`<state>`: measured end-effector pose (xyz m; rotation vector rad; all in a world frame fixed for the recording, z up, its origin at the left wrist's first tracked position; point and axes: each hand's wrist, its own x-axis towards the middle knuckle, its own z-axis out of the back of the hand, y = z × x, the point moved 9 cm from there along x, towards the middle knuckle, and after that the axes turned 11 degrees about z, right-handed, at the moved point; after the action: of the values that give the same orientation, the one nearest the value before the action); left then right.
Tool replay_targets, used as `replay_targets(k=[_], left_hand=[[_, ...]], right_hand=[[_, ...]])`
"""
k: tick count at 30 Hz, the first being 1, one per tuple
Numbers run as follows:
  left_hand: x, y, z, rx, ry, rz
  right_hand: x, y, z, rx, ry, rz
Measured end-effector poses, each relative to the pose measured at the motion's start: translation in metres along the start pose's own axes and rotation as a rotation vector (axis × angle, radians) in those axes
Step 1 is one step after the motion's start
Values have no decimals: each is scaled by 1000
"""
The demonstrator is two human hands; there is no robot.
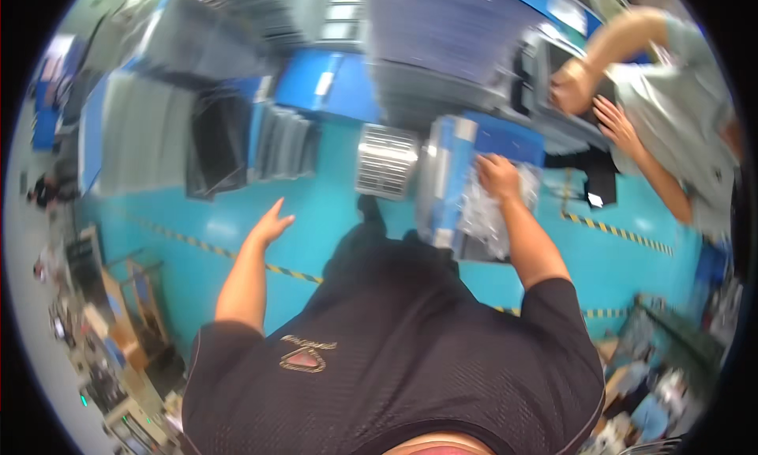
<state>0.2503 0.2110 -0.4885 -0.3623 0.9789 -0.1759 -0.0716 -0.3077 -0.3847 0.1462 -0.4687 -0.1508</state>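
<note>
The right hand (497, 174) presses, fingers seemingly curled, on clear bagged parts (485, 210) atop a blue tray (446, 178); best steadied with the open, empty left hand (270, 226).

Factory floor: teal painted floor (332, 210), hazard-stripe tape (624, 234), stacked trays (442, 36).

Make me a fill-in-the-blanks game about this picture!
1. The right hand rests on a clear ____ bag of small parts.
2. The left hand is open and holds ____.
3. The floor is painted ____.
4. The stripes of the floor tape are yellow and ____.

Missing words: plastic; nothing; blue-green; black
</note>
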Motion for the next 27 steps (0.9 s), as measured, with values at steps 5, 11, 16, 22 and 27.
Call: replay_targets(k=[5, 11, 16, 22, 27], left_hand=[[-41, -7, -80, -35, 87, 95], [-70, -90, -118, -8, 161, 74], [-70, -177, -138, 3, 163, -82], [-75, -324, -206, 47, 334, -434], [-87, -423, -252, -14, 312, -503]], right_hand=[[-5, -13, -5, 23, 52, -187], [-21, -18, -2, 50, 68, -108], [-14, -31, -11, 108, 306, -295], [-10, -24, 3, 110, 221, -232], [-12, -18, 45, 25, -42, -233]])
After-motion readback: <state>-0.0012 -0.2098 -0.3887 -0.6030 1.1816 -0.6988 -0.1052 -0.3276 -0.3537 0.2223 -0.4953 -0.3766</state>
